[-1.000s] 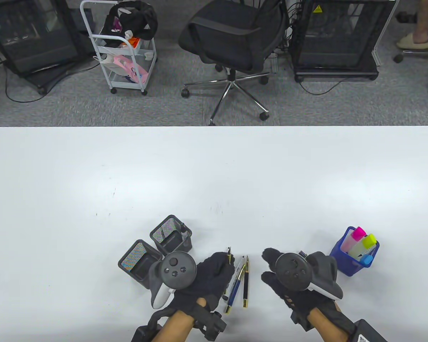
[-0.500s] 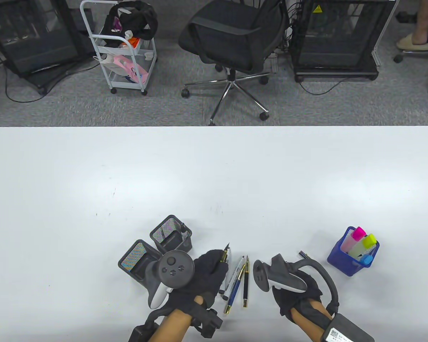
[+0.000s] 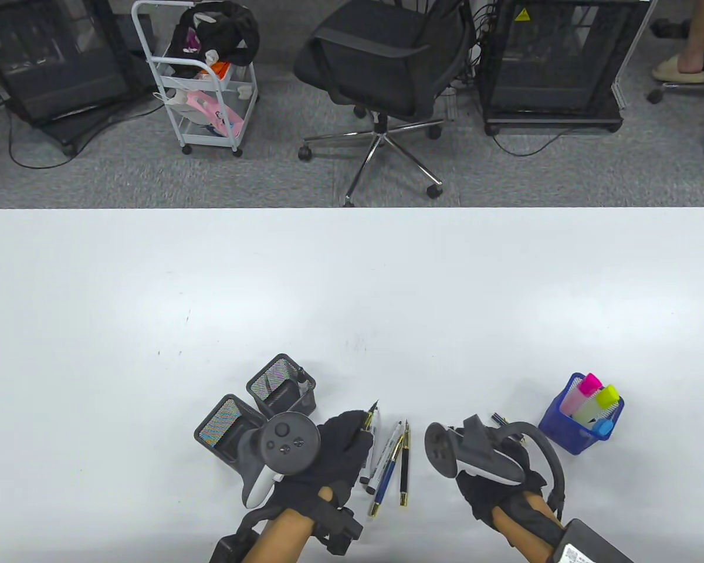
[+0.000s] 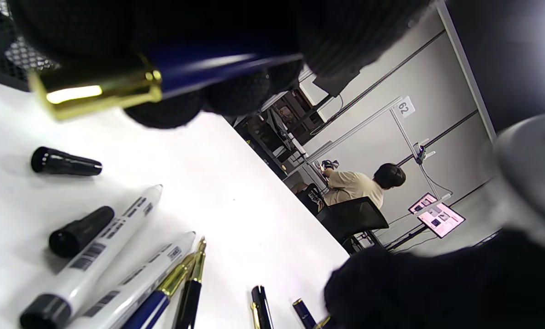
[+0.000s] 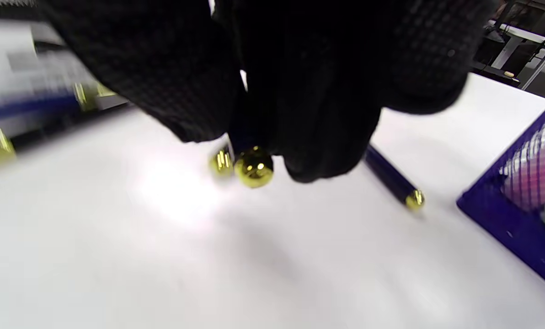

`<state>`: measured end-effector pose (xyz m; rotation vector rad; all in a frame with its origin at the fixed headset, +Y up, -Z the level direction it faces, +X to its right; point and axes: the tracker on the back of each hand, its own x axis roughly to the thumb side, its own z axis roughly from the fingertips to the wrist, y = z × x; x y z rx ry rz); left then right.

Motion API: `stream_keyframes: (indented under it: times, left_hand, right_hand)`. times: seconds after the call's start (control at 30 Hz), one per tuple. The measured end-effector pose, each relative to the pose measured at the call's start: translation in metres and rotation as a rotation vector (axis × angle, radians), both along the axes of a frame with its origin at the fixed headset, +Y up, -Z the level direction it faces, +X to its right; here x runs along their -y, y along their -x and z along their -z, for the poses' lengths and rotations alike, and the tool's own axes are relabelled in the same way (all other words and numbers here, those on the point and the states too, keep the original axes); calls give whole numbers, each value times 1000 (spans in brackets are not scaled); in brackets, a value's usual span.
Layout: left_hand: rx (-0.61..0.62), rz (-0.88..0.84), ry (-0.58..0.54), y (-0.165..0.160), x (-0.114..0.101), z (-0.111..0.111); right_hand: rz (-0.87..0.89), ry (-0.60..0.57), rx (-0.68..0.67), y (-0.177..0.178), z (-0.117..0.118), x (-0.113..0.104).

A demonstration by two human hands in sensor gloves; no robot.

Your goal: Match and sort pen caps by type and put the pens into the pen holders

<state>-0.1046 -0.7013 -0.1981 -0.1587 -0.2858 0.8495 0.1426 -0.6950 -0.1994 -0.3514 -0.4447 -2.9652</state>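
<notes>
— Even overhead light is washing the glossy white table (image 3: 352,281) in the table view, leaving soft pale glare patches and only faint shadows; the far edge is bowing slightly.

— The right wrist view is smearing with motion blur, glare blooming beneath the black gloved right hand (image 5: 300,82). The left wrist view is blurring only its nearest objects.

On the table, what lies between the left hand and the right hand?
In the table view, a cluster of uncapped pens lies on the table between the left hand and the right hand: white markers, a blue pen, a black pen with gold trim.
</notes>
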Motion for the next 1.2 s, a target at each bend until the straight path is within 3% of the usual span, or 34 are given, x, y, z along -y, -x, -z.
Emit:
stream_keyframes:
  times: [0.13, 0.23, 0.37, 0.63, 1.1, 1.2]
  left_hand:
    - [27, 33, -30, -5, -2, -2]
    - [56, 72, -73, -10, -6, -5]
    - [84, 125, -144, -16, -12, -9]
    - [121, 181, -207, -24, -16, -14]
    - [234, 313, -236, -39, -11, -18]
    - [277, 290, -240, -43, -9, -19]
  right_hand:
    - [301, -150, -52, -19, -4, -33]
    - [499, -173, -119, -27, -4, -39]
    - [595, -171, -193, -29, -2, -37]
    - [561, -245, -311, -19, -7, -35]
    - [513, -245, -401, -1, -17, -36]
    - [585, -230, -438, 6, -21, -38]
